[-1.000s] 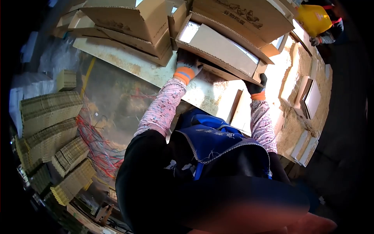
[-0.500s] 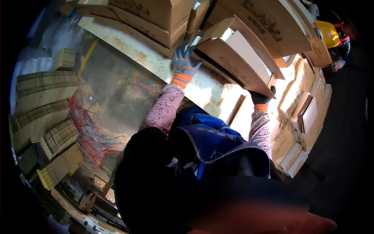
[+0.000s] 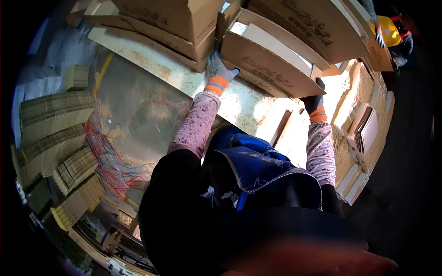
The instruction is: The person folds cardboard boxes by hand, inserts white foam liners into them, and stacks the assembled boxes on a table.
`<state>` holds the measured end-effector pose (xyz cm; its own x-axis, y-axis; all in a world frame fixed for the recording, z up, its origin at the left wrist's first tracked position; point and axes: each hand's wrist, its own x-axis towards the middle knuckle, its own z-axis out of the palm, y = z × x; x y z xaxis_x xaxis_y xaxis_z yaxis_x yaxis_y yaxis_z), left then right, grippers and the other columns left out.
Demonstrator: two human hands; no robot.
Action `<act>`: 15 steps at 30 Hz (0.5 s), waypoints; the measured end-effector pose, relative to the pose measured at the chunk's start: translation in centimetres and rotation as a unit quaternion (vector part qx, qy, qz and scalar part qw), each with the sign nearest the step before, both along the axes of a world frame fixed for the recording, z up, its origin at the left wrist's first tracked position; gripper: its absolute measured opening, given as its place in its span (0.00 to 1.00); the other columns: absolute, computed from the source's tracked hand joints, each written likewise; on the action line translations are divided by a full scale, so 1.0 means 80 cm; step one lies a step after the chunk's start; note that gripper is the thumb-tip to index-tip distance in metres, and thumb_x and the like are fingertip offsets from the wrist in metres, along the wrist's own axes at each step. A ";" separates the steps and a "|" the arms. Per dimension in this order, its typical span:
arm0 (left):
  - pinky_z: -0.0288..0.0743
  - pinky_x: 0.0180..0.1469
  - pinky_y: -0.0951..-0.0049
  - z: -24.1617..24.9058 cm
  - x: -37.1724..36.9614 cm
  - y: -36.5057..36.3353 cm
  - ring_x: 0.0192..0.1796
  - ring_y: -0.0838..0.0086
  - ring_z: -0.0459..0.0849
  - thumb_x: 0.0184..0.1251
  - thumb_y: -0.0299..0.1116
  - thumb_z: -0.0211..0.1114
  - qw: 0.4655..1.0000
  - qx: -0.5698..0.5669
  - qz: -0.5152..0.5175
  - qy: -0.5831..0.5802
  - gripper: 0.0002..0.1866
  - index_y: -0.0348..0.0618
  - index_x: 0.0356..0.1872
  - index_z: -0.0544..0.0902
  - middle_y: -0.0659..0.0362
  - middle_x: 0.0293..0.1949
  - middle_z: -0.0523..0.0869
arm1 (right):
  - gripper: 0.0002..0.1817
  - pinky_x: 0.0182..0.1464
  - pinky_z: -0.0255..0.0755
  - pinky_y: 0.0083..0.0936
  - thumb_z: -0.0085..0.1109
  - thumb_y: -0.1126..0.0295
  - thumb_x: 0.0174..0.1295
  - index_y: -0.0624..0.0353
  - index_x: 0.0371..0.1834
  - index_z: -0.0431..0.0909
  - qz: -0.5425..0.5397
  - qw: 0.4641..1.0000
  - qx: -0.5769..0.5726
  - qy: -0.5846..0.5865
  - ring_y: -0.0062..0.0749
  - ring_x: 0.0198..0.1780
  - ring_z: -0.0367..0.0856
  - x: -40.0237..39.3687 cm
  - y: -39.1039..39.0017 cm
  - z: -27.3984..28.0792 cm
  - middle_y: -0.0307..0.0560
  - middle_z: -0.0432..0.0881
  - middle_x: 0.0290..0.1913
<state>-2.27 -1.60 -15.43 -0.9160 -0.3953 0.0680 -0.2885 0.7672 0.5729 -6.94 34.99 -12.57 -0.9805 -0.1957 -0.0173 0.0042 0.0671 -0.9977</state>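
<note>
A brown cardboard box (image 3: pixel 264 62) with printing on its side and white sheets or liners (image 3: pixel 278 43) showing inside is at the upper middle of the head view. My left hand (image 3: pixel 220 72), in a grey glove with an orange cuff, grips its left end, the thumb on the near side and the fingertips partly hidden. At the box's right end, my right hand (image 3: pixel 315 100), in a dark glove, holds the lower corner. The box rests against a larger printed box (image 3: pixel 304 23) behind it and appears to sit on another flat carton.
Stacked cardboard boxes (image 3: pixel 156 16) stand on the pale tabletop (image 3: pixel 142 57) at upper left. Folded cartons (image 3: pixel 366 129) lie at right. Bundled cardboard stacks (image 3: pixel 55 108) and tangled red and blue straps (image 3: pixel 110 161) are on the left. Another person's gloved hand (image 3: pixel 379 36) is near a yellow object (image 3: pixel 391 32).
The box has shifted left and its right end has risen, so it sits more in line with the boxes behind. My left hand has closed in on its left end; my right hand moved slightly upward.
</note>
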 end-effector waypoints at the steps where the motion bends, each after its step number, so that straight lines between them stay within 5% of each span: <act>1: 0.54 0.71 0.63 0.004 -0.001 0.004 0.68 0.55 0.62 0.39 0.54 0.75 0.997 -0.029 0.042 -0.054 0.58 0.37 0.69 0.53 0.44 0.67 0.62 | 0.27 0.53 0.74 0.38 0.50 0.62 0.68 0.55 0.66 0.53 -0.022 0.996 0.002 -0.083 0.40 0.53 0.73 0.000 -0.003 0.013 0.50 0.69 0.57; 2: 0.54 0.71 0.63 -0.001 -0.005 0.004 0.68 0.55 0.62 0.39 0.54 0.75 0.998 -0.032 0.034 -0.052 0.58 0.37 0.69 0.53 0.44 0.67 0.62 | 0.28 0.55 0.72 0.40 0.52 0.63 0.67 0.56 0.66 0.53 -0.043 0.985 0.003 -0.167 0.41 0.55 0.72 0.001 -0.006 0.021 0.49 0.68 0.59; 4: 0.54 0.70 0.64 -0.017 -0.006 0.002 0.68 0.55 0.62 0.36 0.50 0.77 0.969 0.242 0.041 0.034 0.58 0.37 0.68 0.54 0.44 0.66 0.63 | 0.37 0.64 0.61 0.44 0.51 0.44 0.62 0.58 0.66 0.57 0.115 0.974 0.163 0.107 0.42 0.60 0.68 0.018 -0.012 0.000 0.49 0.67 0.63; 5: 0.60 0.67 0.67 -0.013 -0.006 0.005 0.65 0.58 0.67 0.43 0.39 0.75 0.974 0.215 0.073 -0.014 0.50 0.39 0.67 0.56 0.46 0.64 0.66 | 0.36 0.64 0.61 0.42 0.49 0.42 0.61 0.58 0.64 0.61 0.013 0.992 -0.076 -0.100 0.42 0.60 0.69 0.025 -0.043 0.025 0.49 0.69 0.61; 6: 0.60 0.67 0.67 -0.025 -0.014 0.002 0.65 0.58 0.67 0.43 0.39 0.75 0.975 0.211 0.061 -0.014 0.50 0.39 0.67 0.56 0.46 0.64 0.66 | 0.36 0.64 0.61 0.40 0.47 0.40 0.60 0.58 0.61 0.65 -0.089 0.900 -0.312 -0.291 0.41 0.59 0.69 0.027 -0.070 0.051 0.50 0.72 0.59; 8: 0.65 0.63 0.70 -0.029 -0.031 -0.001 0.61 0.62 0.72 0.49 0.25 0.70 0.871 0.465 0.097 0.129 0.41 0.41 0.66 0.60 0.49 0.61 0.71 | 0.31 0.62 0.63 0.39 0.49 0.43 0.61 0.57 0.57 0.70 -0.113 0.876 -0.373 -0.284 0.42 0.56 0.72 0.018 -0.069 0.028 0.50 0.76 0.54; 9: 0.69 0.58 0.72 -0.012 -0.031 0.008 0.56 0.67 0.76 0.51 0.16 0.64 0.766 0.610 0.130 0.159 0.35 0.41 0.64 0.63 0.52 0.57 0.75 | 0.31 0.61 0.63 0.38 0.49 0.44 0.61 0.57 0.57 0.70 -0.107 0.882 -0.369 -0.273 0.41 0.56 0.72 0.017 -0.067 0.026 0.49 0.76 0.54; 12: 0.71 0.55 0.71 -0.062 -0.052 0.002 0.54 0.66 0.76 0.52 0.15 0.62 0.819 0.532 0.128 0.175 0.34 0.40 0.63 0.64 0.53 0.55 0.76 | 0.29 0.60 0.65 0.33 0.50 0.45 0.61 0.57 0.56 0.71 -0.177 0.884 -0.376 -0.214 0.37 0.54 0.74 0.001 -0.064 -0.022 0.47 0.77 0.53; 13: 0.71 0.55 0.71 -0.052 -0.050 0.007 0.54 0.66 0.76 0.52 0.15 0.62 0.824 0.529 0.119 0.168 0.34 0.40 0.63 0.64 0.53 0.55 0.76 | 0.29 0.59 0.66 0.32 0.50 0.45 0.62 0.56 0.56 0.71 -0.128 0.896 -0.369 -0.209 0.35 0.53 0.74 0.004 -0.068 -0.007 0.46 0.77 0.52; 15: 0.73 0.52 0.69 -0.016 -0.058 0.017 0.53 0.65 0.77 0.53 0.17 0.63 0.875 0.418 0.239 0.057 0.35 0.40 0.65 0.61 0.51 0.54 0.76 | 0.29 0.59 0.67 0.34 0.51 0.45 0.62 0.55 0.56 0.71 -0.134 0.887 -0.377 -0.230 0.36 0.53 0.74 0.000 -0.073 -0.006 0.46 0.78 0.52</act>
<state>-6.90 -0.20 -16.68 -0.6390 -0.6867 -0.3466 -0.3654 -0.1255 0.9223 -6.97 29.11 -13.05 -0.9165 -0.0840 -0.3912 0.3386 -0.6839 -0.6463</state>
